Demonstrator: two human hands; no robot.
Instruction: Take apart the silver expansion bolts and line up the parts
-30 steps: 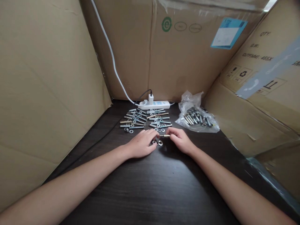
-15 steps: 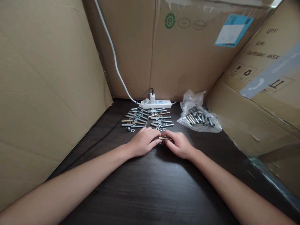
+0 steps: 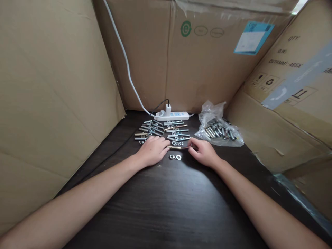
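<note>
My left hand (image 3: 153, 151) is closed on one end of a brass-coloured metal sleeve (image 3: 175, 147), held level just above the dark table. Opposite it, my right hand (image 3: 203, 152) pinches a thin bolt (image 3: 184, 148), whose far end is hidden by the fingers. Bolt and sleeve lie in one line; I cannot tell whether the bolt's tip is still inside the sleeve. On the table in front of them lie a nut (image 3: 171, 157) and a flat washer (image 3: 178, 157), with a smaller ring partly under the washer.
Behind my hands, bolts, sleeves, nuts and washers lie in two groups, left (image 3: 155, 129) and right (image 3: 178, 130). A clear plastic bag (image 3: 212, 114) of bolts sits to the right. A white power strip (image 3: 178, 115) and cardboard boxes (image 3: 145, 69) stand behind.
My hands have moved apart, drawing bolt and sleeve lengthwise away from each other. The nut and washers, mostly hidden before between my fingers, now lie in plain view on the table.
</note>
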